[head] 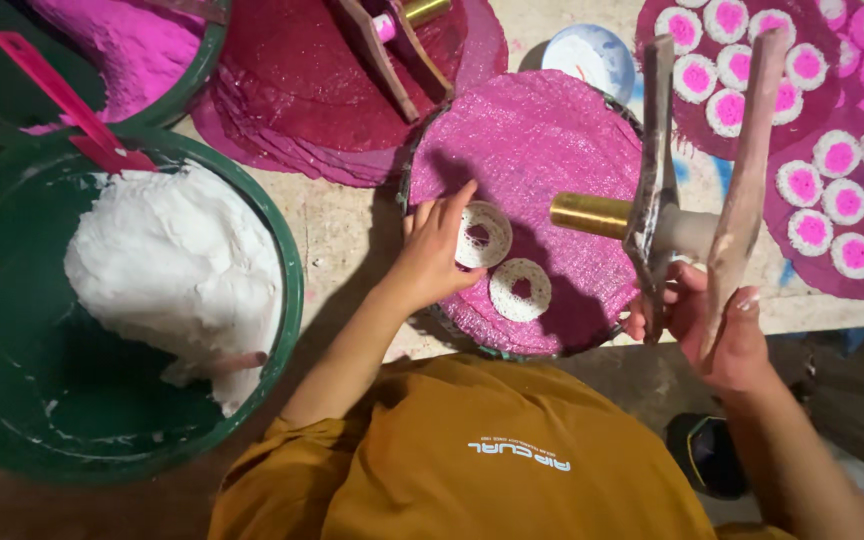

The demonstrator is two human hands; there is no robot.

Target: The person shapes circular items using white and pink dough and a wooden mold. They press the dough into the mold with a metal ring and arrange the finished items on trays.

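Head view, looking down over the work surface.

Left hand [432, 250] is resting on the pink woven mat [542, 150], fingers partly curled, fingertips touching the rim of a white dough ring [483, 235]; it is touching the ring, not closing around it. A second white ring [520, 290] is lying just beyond that hand, toward the body and to its right, apart from the first. Both rings are showing open, unfilled centres.

Right hand [712, 325] is gripping the two wooden handles of a press tool [692, 200], fingers wrapped round the lower ends. The brass nozzle [590, 214] is pointing leftward from that hand, hovering above the mat near the rings, not touching them.

Progress, judged from layout: two rings are sitting on this mat, with most of its surface bare. Farther right of the right hand, dark red mats [852, 215] are carrying many rings already filled with pink centres [802, 184]. So earlier mats look complete; this one looks barely begun, and pink filling appears outstanding.

Left of the left hand, a green basin [287, 300] is holding a large mound of white dough [177, 275]. Above it, another basin is holding pink dough [122, 45].
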